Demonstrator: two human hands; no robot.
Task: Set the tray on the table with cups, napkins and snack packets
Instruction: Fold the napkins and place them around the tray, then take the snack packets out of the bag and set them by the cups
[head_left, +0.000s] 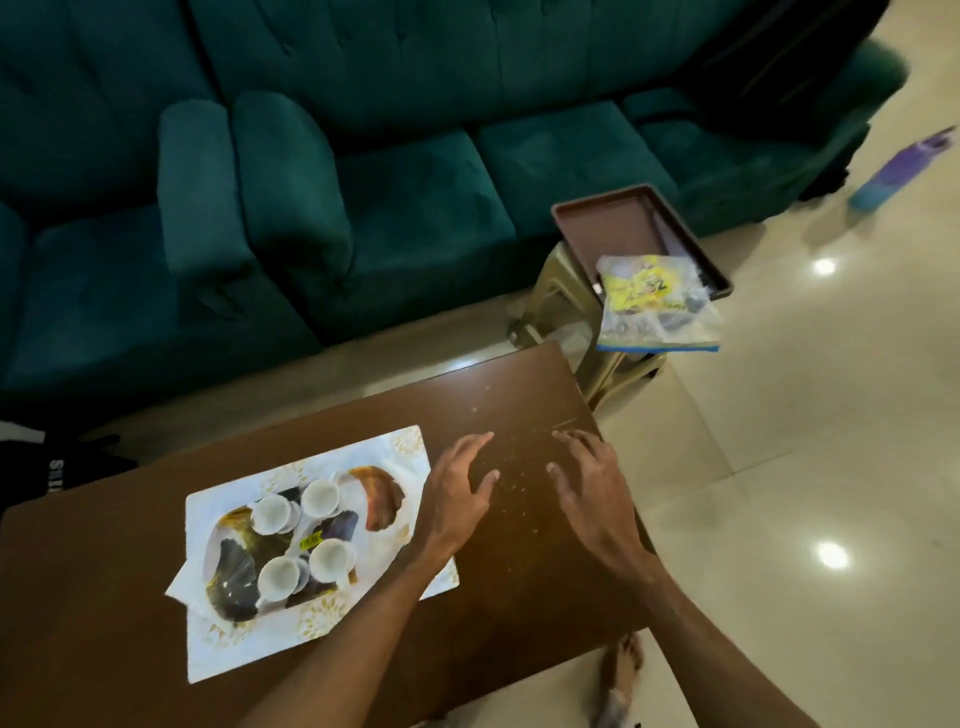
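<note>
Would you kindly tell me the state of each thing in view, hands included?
Cups: upright, look empty, on the patterned tray.
Patterned tray: flat on the white mat.
Brown tray: resting on the stool.
Snack bag: overhanging the brown tray's near edge.
Left hand: open, holding nothing.
Right hand: open, holding nothing.

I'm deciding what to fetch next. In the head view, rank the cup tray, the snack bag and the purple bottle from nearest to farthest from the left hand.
1. Cup tray, just left of the left hand, on the table.
2. Snack bag, ahead and right, on the brown tray.
3. Purple bottle, far right, on the floor.
</note>
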